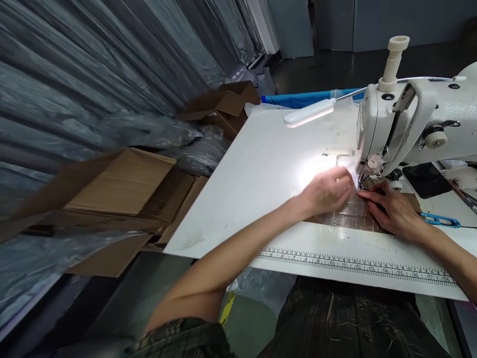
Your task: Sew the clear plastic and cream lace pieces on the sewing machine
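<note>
A white sewing machine (372, 129) stands at the right, its needle and presser foot (360, 182) lit by a lamp. Just left of the needle is my left hand (330, 190), slightly blurred, with its fingers curled closed; what they hold, if anything, is hidden. My right hand (397, 211) is low at the needle's right side, fingertips closed on the edge of a clear plastic piece (352, 208) beside the presser foot. Part of this plastic is covered by both hands. Below it lies a brown mesh-like sheet (356, 222) on the white table (253, 184).
A printed ruler (357, 263) runs along the table's front edge. Blue thread snips (441, 220) and a dark flat object (427, 180) lie at the right. The lamp (309, 113) reaches over the table. Open cardboard boxes (122, 181) and plastic sheeting (203, 149) sit at the left.
</note>
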A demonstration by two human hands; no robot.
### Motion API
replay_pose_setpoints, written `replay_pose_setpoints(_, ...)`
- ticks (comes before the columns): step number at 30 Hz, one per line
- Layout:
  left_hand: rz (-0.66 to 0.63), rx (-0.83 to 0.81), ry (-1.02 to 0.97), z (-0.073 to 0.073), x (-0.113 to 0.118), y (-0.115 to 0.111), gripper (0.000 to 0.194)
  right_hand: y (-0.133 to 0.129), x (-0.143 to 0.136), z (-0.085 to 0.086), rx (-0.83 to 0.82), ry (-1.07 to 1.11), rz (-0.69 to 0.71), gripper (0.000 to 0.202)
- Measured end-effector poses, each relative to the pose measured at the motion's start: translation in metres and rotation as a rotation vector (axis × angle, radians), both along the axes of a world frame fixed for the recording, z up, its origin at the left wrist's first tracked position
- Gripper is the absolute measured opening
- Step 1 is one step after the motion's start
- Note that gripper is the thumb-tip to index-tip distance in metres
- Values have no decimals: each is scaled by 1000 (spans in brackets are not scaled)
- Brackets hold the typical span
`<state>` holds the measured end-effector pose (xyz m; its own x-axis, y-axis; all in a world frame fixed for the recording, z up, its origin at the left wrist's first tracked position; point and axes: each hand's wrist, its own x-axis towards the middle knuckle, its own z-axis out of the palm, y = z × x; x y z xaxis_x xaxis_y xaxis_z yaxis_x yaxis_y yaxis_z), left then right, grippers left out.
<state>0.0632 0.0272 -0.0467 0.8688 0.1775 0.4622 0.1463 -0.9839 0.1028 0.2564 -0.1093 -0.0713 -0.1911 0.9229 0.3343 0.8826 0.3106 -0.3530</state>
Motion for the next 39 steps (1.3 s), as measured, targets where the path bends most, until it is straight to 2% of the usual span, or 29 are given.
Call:
replay_pose_setpoints(2,-154,-23,44,-3,-15,-15,24,-1,-2,1,7,-8,-8,39)
replay_pose_setpoints(3,-187,-40,78,-4,-20,-19,22,-1,-3,1,13,-19,-10,39)
replay_pose_setpoints(6,-167,-121,174,-3,-28,-14,25,-4,-8,3,42,-93,-14,37)
replay_pose_setpoints(11,-163,-123,190,0,-31,4,49,-5,-14,4,74,-194,-51,35)
replay_pose_setpoints(13,-150,-130,104,1,-32,2,44,-5,-15,5,68,-182,-50,35)
replay_pose_setpoints(15,-166,-139,27,2,-31,-5,29,-5,-14,6,63,-164,-41,35)
replay_pose_setpoints(17,-196,-129,20,3,-29,-15,19,-4,-14,7,55,-147,-31,35)
replay_pose_setpoints(20,-192,-137,61,0,-27,-26,24,-4,-12,10,36,-107,-20,36)
replay_pose_setpoints(22,-154,-213,53,-2,-26,-30,29,-5,-12,10,31,-88,-16,36)
replay_pose_setpoints(26,-128,-411,7,-7,-23,-24,27,-5,-12,4,54,-110,-33,35)
replay_pose_setpoints(31,-120,-533,-12,-12,-19,-12,7,-5,-15,-2,92,-169,-59,34)
replay_pose_setpoints(34,-80,-469,12,-12,-19,-15,11,-5,-15,-1,66,-170,-55,35)
replay_pose_setpoints(37,-35,-225,20,-10,-21,-22,14,-5,-13,2,41,-152,-55,36)
replay_pose_setpoints(39,-54,-59,32,-10,-21,-25,20,-5,-11,4,25,-122,-43,37)
